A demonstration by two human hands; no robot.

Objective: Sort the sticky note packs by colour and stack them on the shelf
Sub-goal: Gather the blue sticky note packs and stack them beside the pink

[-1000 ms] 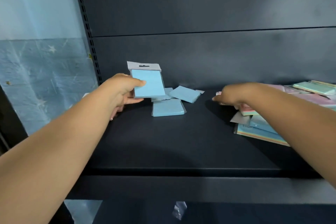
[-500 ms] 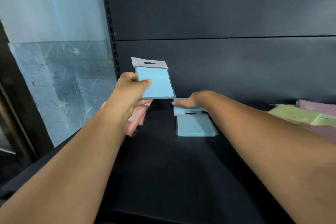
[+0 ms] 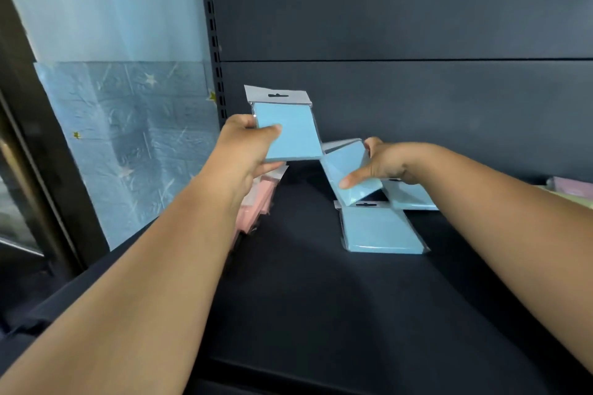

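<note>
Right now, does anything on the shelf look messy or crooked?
Yes. The two flat blue sticky note packs on the dark shelf lie overlapping at different angles, not squarely stacked. Pink packs sit behind the left arm.

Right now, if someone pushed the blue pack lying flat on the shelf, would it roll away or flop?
The flat blue pack would probably slide, not roll: it is square and lies flat on the smooth shelf. It likely stays stiff, since the lifted blue pack in the left hand keeps its shape. Its glossy wrapper looks slippery.
</note>
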